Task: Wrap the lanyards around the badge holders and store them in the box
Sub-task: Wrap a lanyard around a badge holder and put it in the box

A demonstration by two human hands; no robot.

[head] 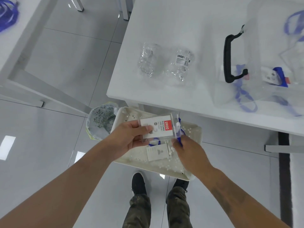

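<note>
My left hand (pixel 130 137) grips a clear badge holder (pixel 158 127) with a white and red card inside, held over a cream perforated basket (pixel 189 130). My right hand (pixel 187 150) pinches the blue lanyard (pixel 180 140) at the holder's right end. Another badge holder (pixel 156 152) lies in the basket below. On the white table (pixel 164 22) to the right stands a clear storage box (pixel 263 55) with a black handle (pixel 228 58); wrapped badge holders with blue lanyards (pixel 279 76) lie inside it.
Two crumpled clear plastic wrappers (pixel 164 61) lie on the table left of the box. A bin lined with a leaf-print bag (pixel 100 119) stands on the floor beside the basket. Blue lanyards (pixel 8 15) lie on another table at the far left. My feet are below.
</note>
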